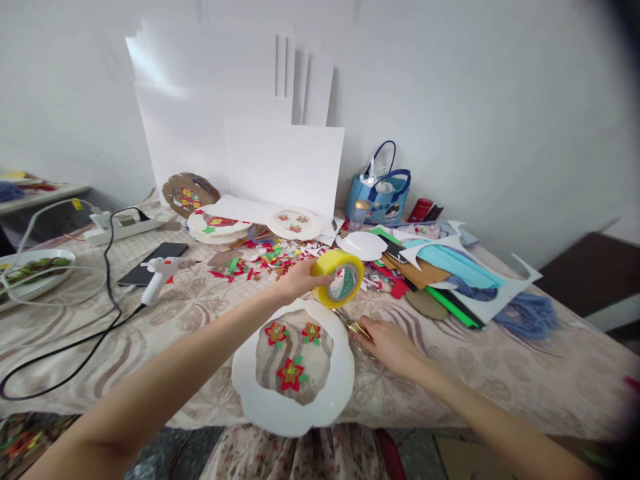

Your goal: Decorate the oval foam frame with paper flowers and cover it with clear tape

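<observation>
My left hand [299,280] is closed on the left side of a big roll of yellow tape [338,279], held upright above the table. To its right, my right hand [385,343] has its fingers wrapped round the gold-coloured handles of scissors [356,327], whose blades point toward the tape roll. A white scalloped frame [293,425] lies flat at the table's front edge. Its clear middle bears three red and gold flowers [291,375] with green leaves.
Coloured scraps [270,259] lie behind my hands. A white glue gun [159,275] and phone [153,263] are at left, a power strip [123,230] behind. White boards [285,167] and a blue bag [379,197] stand at the back. Felt sheets [450,260] lie right.
</observation>
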### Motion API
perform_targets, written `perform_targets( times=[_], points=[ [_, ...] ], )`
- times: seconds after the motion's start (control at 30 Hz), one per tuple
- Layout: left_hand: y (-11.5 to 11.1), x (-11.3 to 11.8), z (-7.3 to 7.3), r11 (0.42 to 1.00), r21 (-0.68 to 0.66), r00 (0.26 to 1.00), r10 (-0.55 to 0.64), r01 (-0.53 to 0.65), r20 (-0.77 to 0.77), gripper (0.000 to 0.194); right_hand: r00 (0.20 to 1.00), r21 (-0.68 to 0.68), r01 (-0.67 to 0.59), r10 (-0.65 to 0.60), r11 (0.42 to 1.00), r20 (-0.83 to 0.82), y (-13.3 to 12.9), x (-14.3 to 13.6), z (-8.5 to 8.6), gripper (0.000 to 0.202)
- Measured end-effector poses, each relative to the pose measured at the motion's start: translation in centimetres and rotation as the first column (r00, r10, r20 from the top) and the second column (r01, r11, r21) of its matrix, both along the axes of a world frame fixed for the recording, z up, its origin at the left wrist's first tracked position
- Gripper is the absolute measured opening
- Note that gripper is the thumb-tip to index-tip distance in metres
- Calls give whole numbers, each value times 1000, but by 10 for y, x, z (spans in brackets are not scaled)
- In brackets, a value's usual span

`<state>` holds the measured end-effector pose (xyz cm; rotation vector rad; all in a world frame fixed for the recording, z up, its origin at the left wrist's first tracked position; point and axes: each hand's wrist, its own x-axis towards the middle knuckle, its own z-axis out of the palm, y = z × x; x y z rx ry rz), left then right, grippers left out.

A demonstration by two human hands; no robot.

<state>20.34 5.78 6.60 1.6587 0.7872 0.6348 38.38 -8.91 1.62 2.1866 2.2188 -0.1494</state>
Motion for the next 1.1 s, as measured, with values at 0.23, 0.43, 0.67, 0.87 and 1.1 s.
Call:
perform_targets(
  times=[0.23,0.43,0.67,0.87,1.1],
  points=[
    [7,5,-1,999,-39,998,-16,18,53,35,997,64,46,-50,997,64,0,2,-3,25],
    [15,7,-7,998,-58,998,-3,6,56,38,995,79,53,-60,995,83,3,4,-2,26],
    [21,7,-10,995,-97,998,15,-9,61,36,996,55,52,-56,997,76,10,9,0,28],
    [22,7,-11,992,-122,997,22,-13,75,33,999,55,37,-39,998,38,10,14,9,38],
    [26,10,-13,989,-142,996,47,-36,70,36,999,78,50,-48,996,-21,13,18,7,28]
  ],
)
